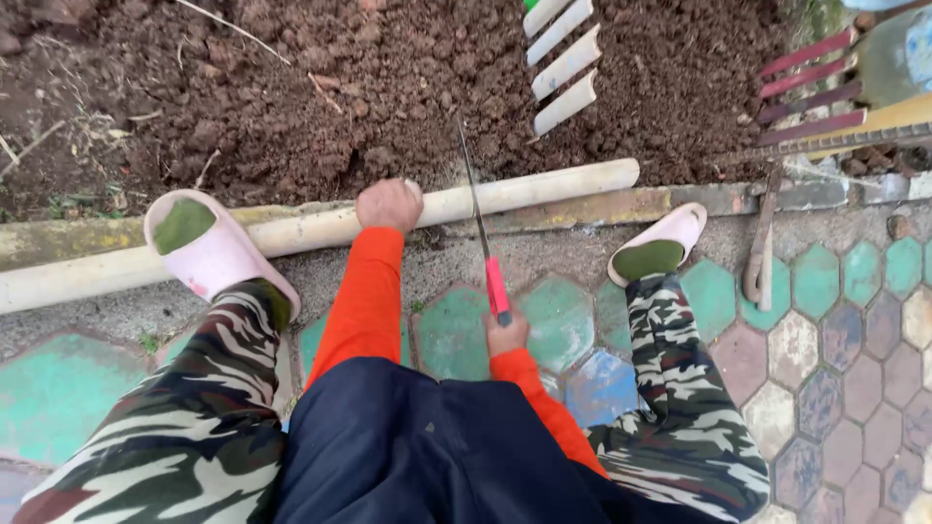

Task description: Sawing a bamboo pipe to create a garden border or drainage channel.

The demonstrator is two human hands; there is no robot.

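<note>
My left hand (389, 205) is closed in a fist on the long pale bamboo pole (320, 230), which lies along the curb between soil and paving under my left slipper (216, 254). My right hand (507, 335) grips the red handle of a saw (482, 233), blade across the pole; 4 split bamboo pieces (563, 64) lie on the soil.

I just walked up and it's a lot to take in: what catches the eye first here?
The bright orange sleeves: the left hand presses a long pale bamboo pole lying along the curb, and the right hand grips a red-handled saw across it. Beyond lies dark soil, with split bamboo pieces on it.
</note>
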